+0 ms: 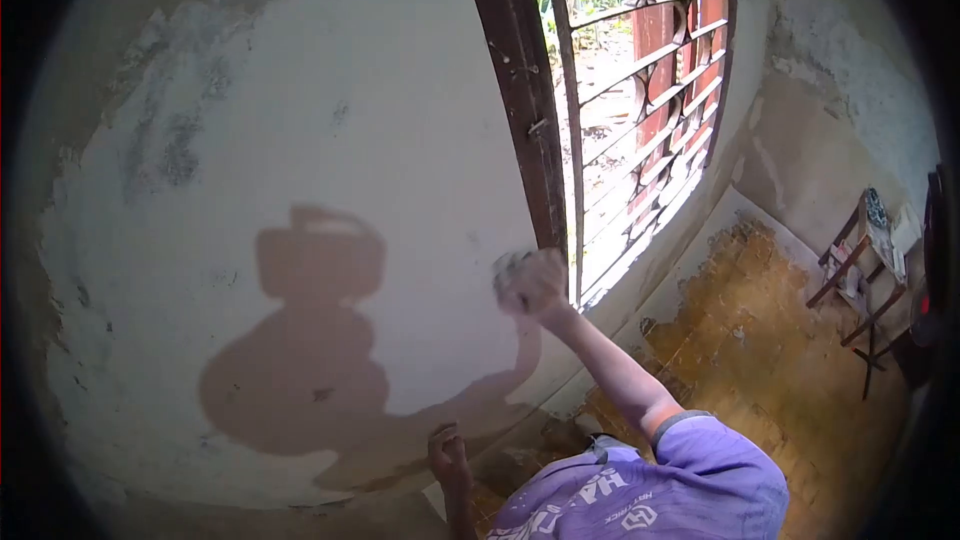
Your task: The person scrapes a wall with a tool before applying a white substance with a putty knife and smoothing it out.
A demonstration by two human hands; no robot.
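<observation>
My right hand (537, 285) is raised against the white, patchy wall (420, 110), close beside the lower end of the dark window frame (530, 110). Its fingers are closed around a small greyish piece (508, 278), blurred, whose kind I cannot make out. Lower down, my left hand (449, 446) is held near the foot of the wall, fingers curled in and nothing showing in them. Grey scuffs and rough spots mark the wall's surface, and my shadow falls across its lower middle.
A barred window (650, 70) lets in bright light on the right. Below it, the yellow-brown floor (740, 330) has a pale, splattered border. A wooden stool (865, 255) carrying several items stands at the far right, by a patchy side wall (840, 70).
</observation>
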